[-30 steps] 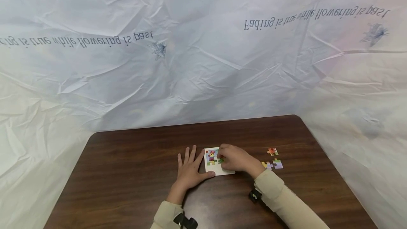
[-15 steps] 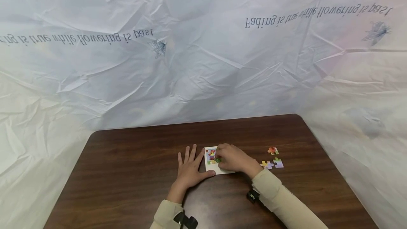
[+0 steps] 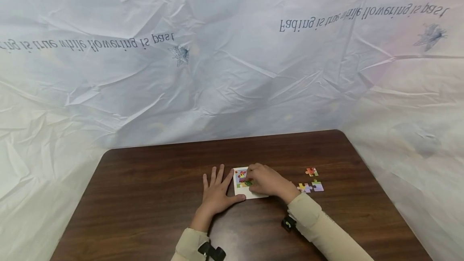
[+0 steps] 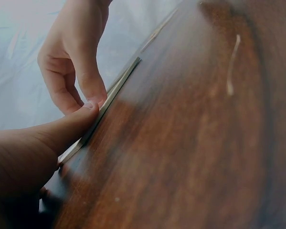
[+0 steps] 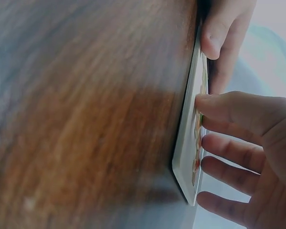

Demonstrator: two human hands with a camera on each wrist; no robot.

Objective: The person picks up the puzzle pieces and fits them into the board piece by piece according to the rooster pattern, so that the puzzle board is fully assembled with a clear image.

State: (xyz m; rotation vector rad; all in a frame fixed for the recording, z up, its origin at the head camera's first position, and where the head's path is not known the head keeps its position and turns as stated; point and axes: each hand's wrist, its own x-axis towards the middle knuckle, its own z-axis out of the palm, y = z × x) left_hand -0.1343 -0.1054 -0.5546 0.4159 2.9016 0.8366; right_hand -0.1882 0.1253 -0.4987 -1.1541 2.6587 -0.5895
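A white puzzle board (image 3: 242,192) lies on the table, its upper left filled with a bright picture of a red and yellow figure (image 3: 242,175). My left hand (image 3: 216,197) is spread flat beside it, thumb on the lower left corner and index fingertip at the upper left edge. Over the board's right half, my right hand (image 3: 269,180) bends its fingers down and pinches a green puzzle piece (image 3: 248,183) against the picture. That hand hides much of the board. In the right wrist view, the thumb and fingertips touch the board's face (image 5: 186,152).
Right of the board, an orange-red puzzle piece (image 3: 311,172) lies alone. Below it are several yellow and purple pieces (image 3: 307,188), close together. The dark wooden table (image 3: 152,196) has rounded far corners, and a printed pale cloth (image 3: 232,71) hangs behind it.
My right hand has shifted slightly left over the board, bringing the green piece closer to the picture's figure. The left hand has kept its place.
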